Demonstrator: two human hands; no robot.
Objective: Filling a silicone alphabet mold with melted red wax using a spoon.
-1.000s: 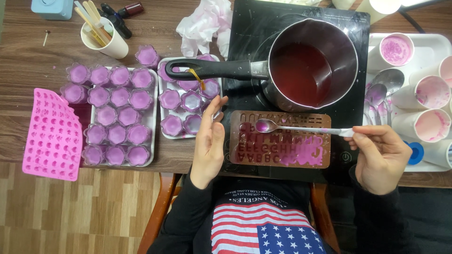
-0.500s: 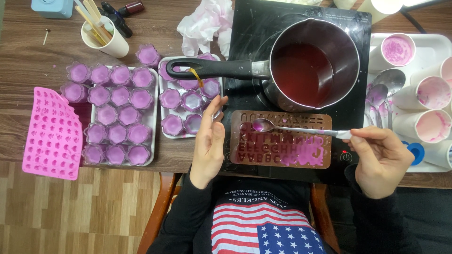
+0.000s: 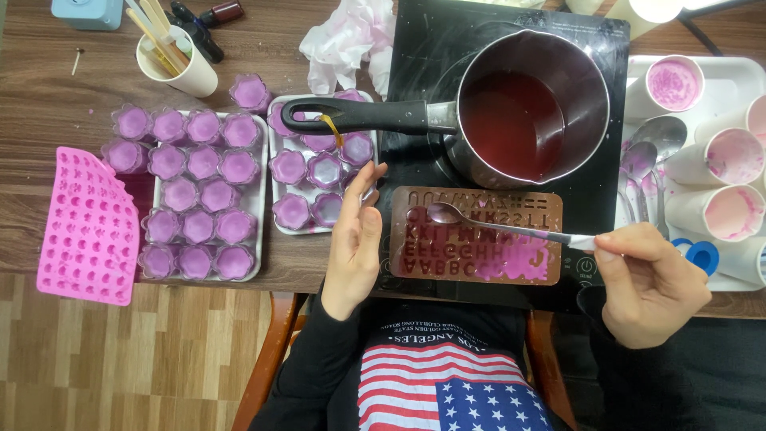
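Over brown mold point(image 3: 479, 239), spoon point(image 3: 511, 227) unmoved

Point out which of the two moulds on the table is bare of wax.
The bright pink mould at the far left, hanging over the table edge: its cavities show no fill. The brown letter mould by the hands holds pink wax in its near rows.

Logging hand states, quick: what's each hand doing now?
Left hand: open, resting by the letter mould.
Right hand: closed on the spoon.

One head-worn view, straight down, fairly close above the table point(image 3: 48, 56) edge and lap
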